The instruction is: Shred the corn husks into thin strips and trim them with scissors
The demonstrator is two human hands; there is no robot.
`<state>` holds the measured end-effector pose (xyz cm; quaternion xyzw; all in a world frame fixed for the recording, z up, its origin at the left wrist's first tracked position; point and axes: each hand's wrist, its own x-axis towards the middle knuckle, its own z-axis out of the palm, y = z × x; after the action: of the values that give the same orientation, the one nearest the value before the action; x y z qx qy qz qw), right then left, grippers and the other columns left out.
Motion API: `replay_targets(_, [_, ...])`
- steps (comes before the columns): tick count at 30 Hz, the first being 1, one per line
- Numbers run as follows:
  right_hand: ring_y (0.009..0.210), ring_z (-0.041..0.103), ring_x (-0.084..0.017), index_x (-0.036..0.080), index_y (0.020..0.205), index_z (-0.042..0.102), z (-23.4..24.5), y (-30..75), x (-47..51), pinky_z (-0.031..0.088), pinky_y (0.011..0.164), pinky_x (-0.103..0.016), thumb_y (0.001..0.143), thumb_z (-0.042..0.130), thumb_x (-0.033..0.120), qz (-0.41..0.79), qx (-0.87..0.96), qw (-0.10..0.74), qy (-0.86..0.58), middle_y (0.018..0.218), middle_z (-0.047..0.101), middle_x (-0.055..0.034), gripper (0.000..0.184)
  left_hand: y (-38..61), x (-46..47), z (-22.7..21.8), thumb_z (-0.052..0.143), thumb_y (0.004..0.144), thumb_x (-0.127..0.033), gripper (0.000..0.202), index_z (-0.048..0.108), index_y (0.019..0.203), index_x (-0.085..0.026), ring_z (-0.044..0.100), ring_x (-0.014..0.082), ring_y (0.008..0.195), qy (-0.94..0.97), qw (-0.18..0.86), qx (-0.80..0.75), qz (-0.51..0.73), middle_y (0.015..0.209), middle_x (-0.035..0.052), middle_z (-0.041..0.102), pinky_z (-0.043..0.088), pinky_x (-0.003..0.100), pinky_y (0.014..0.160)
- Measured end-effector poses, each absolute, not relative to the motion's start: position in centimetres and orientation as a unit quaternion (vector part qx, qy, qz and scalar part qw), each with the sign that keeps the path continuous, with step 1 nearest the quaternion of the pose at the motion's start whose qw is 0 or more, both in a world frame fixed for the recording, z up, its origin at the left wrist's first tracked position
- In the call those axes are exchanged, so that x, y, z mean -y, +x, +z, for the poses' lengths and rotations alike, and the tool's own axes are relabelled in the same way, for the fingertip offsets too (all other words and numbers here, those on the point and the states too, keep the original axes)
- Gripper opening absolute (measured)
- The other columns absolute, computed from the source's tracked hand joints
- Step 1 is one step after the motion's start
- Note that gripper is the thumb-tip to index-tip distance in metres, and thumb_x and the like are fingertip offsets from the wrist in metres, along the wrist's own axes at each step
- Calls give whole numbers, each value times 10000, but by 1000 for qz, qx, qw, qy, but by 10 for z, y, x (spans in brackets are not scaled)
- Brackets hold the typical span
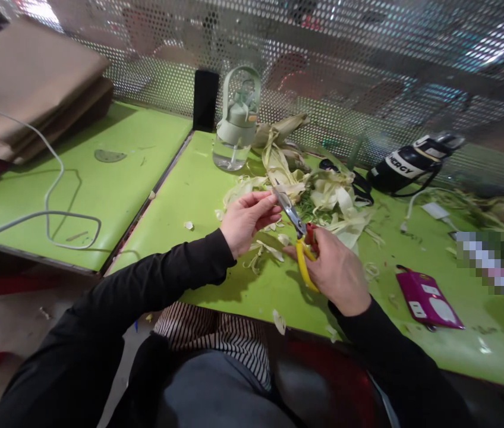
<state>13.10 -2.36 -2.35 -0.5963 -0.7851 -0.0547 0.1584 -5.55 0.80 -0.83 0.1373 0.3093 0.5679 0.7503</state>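
Note:
My right hand (339, 267) is closed around the handles of a pair of scissors (291, 213), one handle yellow and the other red. Their metal blades point up and away, with the tips beside the fingers of my left hand (252, 221). The left thumb and index finger are pinched together close to the blades; whatever they hold is too small to make out. Just beyond both hands lies a heap of pale corn husks (279, 166) with green shreds (313, 202) among them. Small husk scraps (270, 249) are scattered on the green table (180, 202) below my hands.
Behind the husks stand a pale green water bottle (235, 131) and an upright black phone (205, 100) against a perforated metal panel (154, 59). A black bottle (408, 166), a cable and a magenta pouch (430, 300) lie right. Folded brown paper (33, 77) sits left, near a looping white cable (51, 154).

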Motion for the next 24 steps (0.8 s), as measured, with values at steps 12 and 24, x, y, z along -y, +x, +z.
replay_targets(12, [506, 442, -157, 263, 675, 359, -25, 127, 31, 308, 519, -300, 915, 440, 721, 17, 787, 217, -577, 573, 482, 6, 523, -56, -9, -10, 610, 932, -23, 210, 618, 746, -121, 611, 48, 576, 146, 750, -309, 567, 647, -33, 660, 500, 213, 695])
replay_targets(24, [490, 540, -253, 269, 691, 511, -16, 224, 38, 372, 471, -363, 765, 475, 816, 18, 697, 40, -716, 590, 614, -84, 553, -68, -11, -14, 671, 920, -157, 110, 619, 826, -137, 604, 26, 641, 300, 736, -334, 507, 826, -23, 689, 453, 162, 584])
